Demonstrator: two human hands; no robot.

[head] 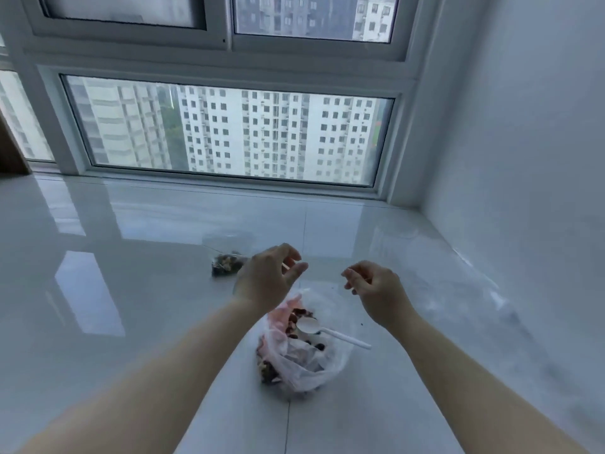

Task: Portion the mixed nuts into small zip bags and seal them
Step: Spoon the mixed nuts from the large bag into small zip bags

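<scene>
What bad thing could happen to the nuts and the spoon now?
The white spoon lies loose on the open big bag of nuts, handle sticking out, so a bump might tip it off. That bag gapes open, so nuts could spill onto the floor. Both hands hover empty above.

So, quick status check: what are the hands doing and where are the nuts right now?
Left hand and right hand raised, fingers loosely curled, holding nothing visible. Big nut bag open on floor, white spoon resting in it. One filled small bag beyond. Nothing in the way.

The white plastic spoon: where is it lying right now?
The white plastic spoon rests across the open bag of mixed nuts on the tiled floor, below the right hand.
</scene>
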